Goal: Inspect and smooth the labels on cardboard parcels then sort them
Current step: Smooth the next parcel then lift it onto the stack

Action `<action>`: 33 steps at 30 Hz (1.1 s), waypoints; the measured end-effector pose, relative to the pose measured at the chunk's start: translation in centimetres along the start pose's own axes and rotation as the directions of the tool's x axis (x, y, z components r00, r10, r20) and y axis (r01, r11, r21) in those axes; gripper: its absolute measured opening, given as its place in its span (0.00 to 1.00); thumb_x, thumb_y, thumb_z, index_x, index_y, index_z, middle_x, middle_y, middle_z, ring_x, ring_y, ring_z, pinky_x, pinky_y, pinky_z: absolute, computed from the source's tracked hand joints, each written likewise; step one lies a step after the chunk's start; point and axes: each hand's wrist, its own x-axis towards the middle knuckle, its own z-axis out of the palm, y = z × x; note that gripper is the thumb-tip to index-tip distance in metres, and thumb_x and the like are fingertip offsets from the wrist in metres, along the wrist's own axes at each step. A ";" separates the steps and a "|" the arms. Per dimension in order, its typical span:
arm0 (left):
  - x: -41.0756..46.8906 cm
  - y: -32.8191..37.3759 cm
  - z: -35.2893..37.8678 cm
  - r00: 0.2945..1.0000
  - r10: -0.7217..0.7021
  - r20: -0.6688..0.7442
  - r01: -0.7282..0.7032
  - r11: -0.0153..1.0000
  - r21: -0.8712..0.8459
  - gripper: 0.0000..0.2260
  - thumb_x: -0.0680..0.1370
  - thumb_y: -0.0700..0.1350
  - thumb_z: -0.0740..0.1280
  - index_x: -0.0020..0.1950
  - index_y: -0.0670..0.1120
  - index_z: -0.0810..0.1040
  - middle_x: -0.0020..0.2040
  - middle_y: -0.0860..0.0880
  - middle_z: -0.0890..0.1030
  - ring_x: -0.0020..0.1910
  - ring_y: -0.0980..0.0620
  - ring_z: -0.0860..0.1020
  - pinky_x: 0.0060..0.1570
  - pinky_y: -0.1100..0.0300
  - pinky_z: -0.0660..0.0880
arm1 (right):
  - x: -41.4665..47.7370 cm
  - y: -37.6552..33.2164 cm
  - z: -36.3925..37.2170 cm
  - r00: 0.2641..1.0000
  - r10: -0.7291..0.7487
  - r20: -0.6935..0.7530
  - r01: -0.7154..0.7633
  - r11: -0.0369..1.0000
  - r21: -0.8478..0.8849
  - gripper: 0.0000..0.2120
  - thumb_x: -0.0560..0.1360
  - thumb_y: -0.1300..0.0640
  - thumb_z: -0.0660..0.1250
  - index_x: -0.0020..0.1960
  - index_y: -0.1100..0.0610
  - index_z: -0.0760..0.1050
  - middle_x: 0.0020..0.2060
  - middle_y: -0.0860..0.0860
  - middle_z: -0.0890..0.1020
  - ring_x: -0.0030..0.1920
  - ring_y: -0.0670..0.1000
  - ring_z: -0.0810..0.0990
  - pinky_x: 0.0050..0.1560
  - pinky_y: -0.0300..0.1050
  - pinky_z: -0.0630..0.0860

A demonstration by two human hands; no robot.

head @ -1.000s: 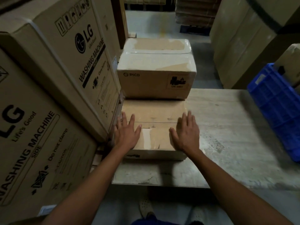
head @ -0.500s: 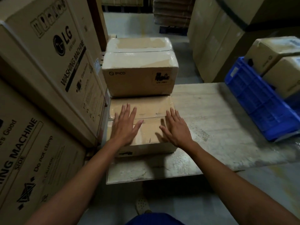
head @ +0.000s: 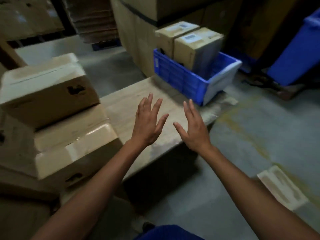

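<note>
Head view: two brown parcels (head: pixel 197 51) in blue crate (head: pixel 181 80), white labels (head: pixel 193 37) topside.

Nothing here can be read: every label and print you face is blurred.

Beyond your right hand (head: pixel 194 125), two parcels stand in the blue crate (head: pixel 181 78). Each has a white label on top, the nearer label (head: pixel 193 37) and the farther label (head: pixel 174 28), but the print on both is smeared to grey bars. A pale sticker (head: pixel 156 62) on the crate's wall is too small to make out. To the left of your left hand (head: pixel 147 123), the upper box (head: pixel 43 101) of the stack carries a dark printed mark (head: pixel 76 89) on its side. It shows you no letter or number.
</note>
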 end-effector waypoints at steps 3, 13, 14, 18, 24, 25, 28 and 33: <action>1.4 7.2 3.3 0.986 0.168 -0.014 -0.169 0.983 -0.069 0.28 0.82 0.60 0.54 0.77 0.45 0.67 0.78 0.37 0.60 0.76 0.35 0.60 0.75 0.45 0.56 | -3.8 4.6 -5.8 0.987 0.111 -0.114 -0.113 0.994 -0.010 0.39 0.77 0.39 0.60 0.79 0.61 0.60 0.79 0.62 0.61 0.76 0.61 0.65 0.74 0.51 0.63; 3.8 29.6 16.2 0.878 0.422 0.228 -0.249 0.808 -0.535 0.29 0.81 0.60 0.53 0.75 0.44 0.69 0.76 0.39 0.66 0.76 0.42 0.62 0.76 0.48 0.56 | -17.7 19.3 -19.9 0.713 0.565 -0.415 -0.596 0.800 0.064 0.35 0.80 0.42 0.61 0.81 0.55 0.57 0.81 0.55 0.59 0.80 0.54 0.58 0.75 0.44 0.56; 4.2 31.1 17.7 0.864 0.423 0.274 -0.199 0.786 -0.585 0.27 0.82 0.59 0.54 0.75 0.44 0.69 0.76 0.41 0.67 0.76 0.45 0.63 0.76 0.50 0.57 | -18.8 20.5 -20.6 0.662 0.609 -0.436 -0.633 0.767 0.110 0.34 0.80 0.42 0.61 0.81 0.55 0.58 0.80 0.55 0.60 0.80 0.53 0.58 0.76 0.44 0.55; 7.0 37.1 23.5 0.758 0.327 0.564 0.287 0.608 -0.740 0.25 0.85 0.59 0.52 0.76 0.47 0.68 0.75 0.46 0.70 0.74 0.49 0.67 0.72 0.54 0.62 | -21.4 26.0 -22.7 0.397 0.820 -0.413 -0.684 0.564 0.463 0.32 0.79 0.41 0.59 0.77 0.58 0.66 0.77 0.54 0.67 0.77 0.51 0.64 0.76 0.43 0.58; 13.4 45.2 33.6 0.414 0.331 0.848 0.820 0.269 -0.506 0.34 0.82 0.67 0.43 0.76 0.47 0.68 0.75 0.42 0.69 0.74 0.45 0.67 0.70 0.42 0.62 | -21.9 34.7 -26.5 0.037 0.989 -0.141 -0.316 0.146 0.938 0.28 0.84 0.41 0.52 0.79 0.55 0.63 0.77 0.52 0.67 0.74 0.54 0.69 0.68 0.57 0.70; 14.2 46.3 34.9 0.384 0.332 0.862 0.838 0.267 -0.476 0.34 0.82 0.67 0.43 0.76 0.47 0.67 0.75 0.41 0.68 0.75 0.44 0.66 0.71 0.41 0.61 | -21.9 35.8 -27.2 0.000 0.995 -0.105 -0.275 0.101 0.956 0.29 0.84 0.39 0.50 0.79 0.54 0.63 0.77 0.54 0.66 0.74 0.54 0.69 0.68 0.58 0.70; 16.4 49.4 38.5 0.313 0.323 0.893 0.878 0.259 -0.402 0.34 0.82 0.66 0.42 0.77 0.46 0.67 0.76 0.40 0.67 0.76 0.43 0.64 0.74 0.40 0.57 | -22.0 39.8 -28.6 -0.093 0.995 -0.035 -0.185 0.018 0.983 0.32 0.83 0.35 0.47 0.79 0.53 0.63 0.77 0.56 0.66 0.74 0.55 0.70 0.70 0.62 0.69; 19.2 52.9 44.3 0.238 0.262 0.935 0.887 0.333 -0.319 0.33 0.82 0.66 0.44 0.75 0.46 0.68 0.76 0.41 0.67 0.76 0.43 0.64 0.72 0.41 0.58 | -22.5 44.9 -29.8 -0.199 0.980 0.011 -0.133 -0.038 0.990 0.33 0.82 0.33 0.48 0.78 0.54 0.64 0.76 0.56 0.68 0.73 0.56 0.70 0.70 0.60 0.70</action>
